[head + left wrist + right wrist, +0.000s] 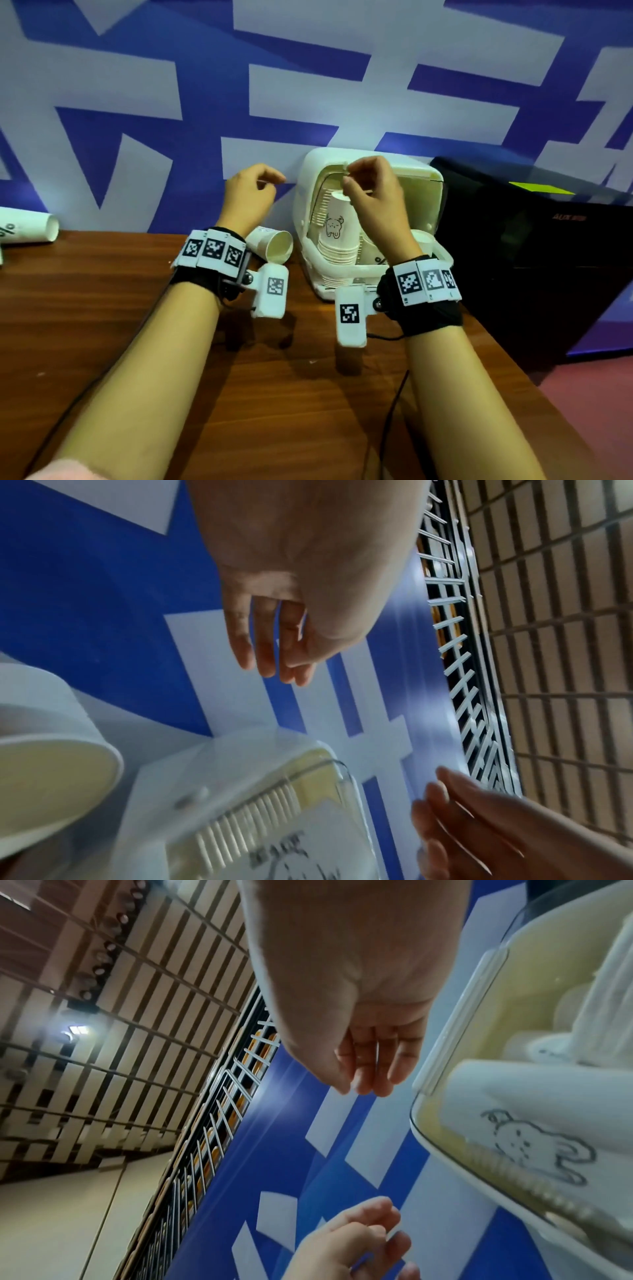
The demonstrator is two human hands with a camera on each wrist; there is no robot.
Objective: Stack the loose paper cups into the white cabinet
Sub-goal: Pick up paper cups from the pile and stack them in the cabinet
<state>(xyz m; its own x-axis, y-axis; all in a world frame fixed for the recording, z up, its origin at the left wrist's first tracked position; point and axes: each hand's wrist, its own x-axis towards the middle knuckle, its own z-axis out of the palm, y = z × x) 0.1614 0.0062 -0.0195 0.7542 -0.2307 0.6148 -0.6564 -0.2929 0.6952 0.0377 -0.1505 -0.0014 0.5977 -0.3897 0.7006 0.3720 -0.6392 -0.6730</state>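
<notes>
Both hands up, fingers loosely curled, holding nothing: left hand (251,195), right hand (373,192) in front of white plastic cabinet (404,171) w/ stacked cups. Loose white paper cup (270,245) lies on wooden table (102,308) beside it; light, crushable, so take its sidewall gently.

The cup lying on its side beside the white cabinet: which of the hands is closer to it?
Left. The left hand hovers just above and behind the tipped cup, holding nothing. The right hand is farther right, raised in front of the white cabinet opening, above the cup stack.

Black wrist straps (430,310) with white tag-printed blocks (213,252), boxy white cameras (350,316), thin black cables (394,411).
</notes>
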